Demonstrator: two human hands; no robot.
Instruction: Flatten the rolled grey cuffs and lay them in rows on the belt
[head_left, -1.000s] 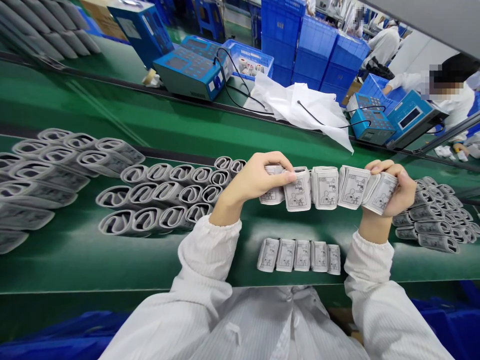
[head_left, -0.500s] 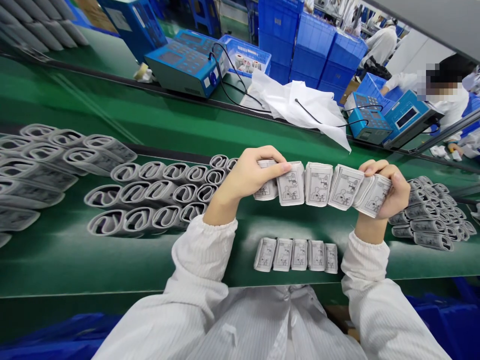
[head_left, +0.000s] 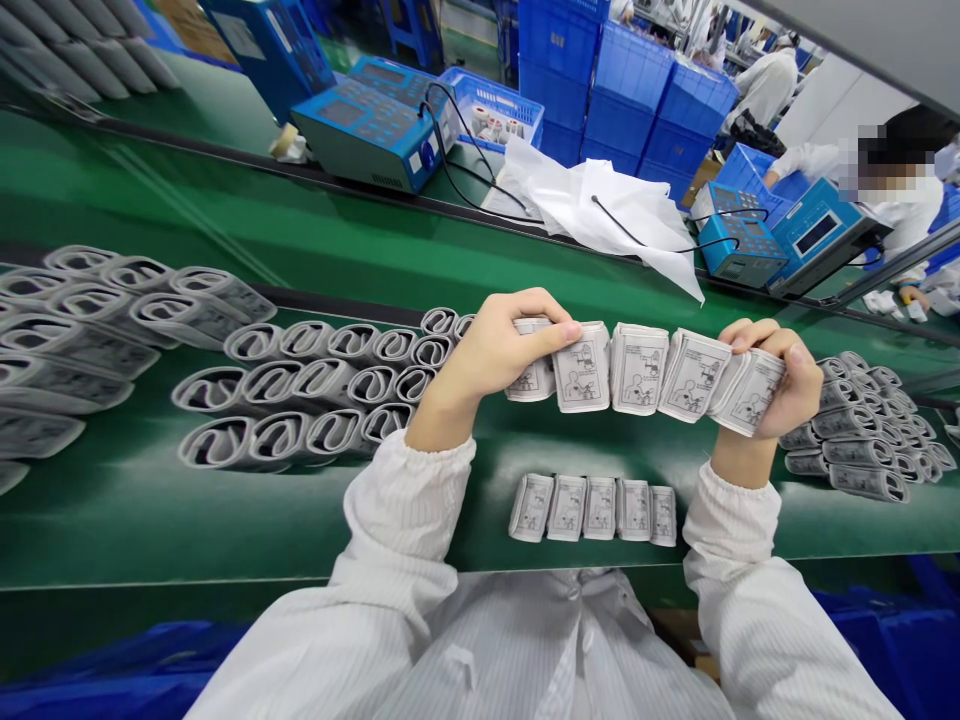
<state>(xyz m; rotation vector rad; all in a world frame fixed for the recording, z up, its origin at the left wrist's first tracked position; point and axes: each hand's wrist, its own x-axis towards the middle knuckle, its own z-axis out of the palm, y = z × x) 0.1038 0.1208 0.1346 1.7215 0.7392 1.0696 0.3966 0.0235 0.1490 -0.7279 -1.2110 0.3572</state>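
I hold a row of several rolled grey cuffs (head_left: 637, 368) with printed drawings in the air above the green belt (head_left: 337, 250). My left hand (head_left: 495, 350) is closed on the row's left end. The right end sits in my closed right hand (head_left: 787, 385). Below them, near the belt's front edge, lies a second row of rolled cuffs (head_left: 596, 508), side by side and untouched.
Rows of rolled cuffs (head_left: 300, 390) lie on their sides to the left, and a pile of cuffs (head_left: 862, 440) lies to the right. Across the belt stand blue test machines (head_left: 367, 125), a white cloth (head_left: 600, 210), blue crates (head_left: 622, 90) and a co-worker in white (head_left: 900, 190).
The held row of cuffs has shifted slightly left and up in view as my head moved. Both grips are unchanged.
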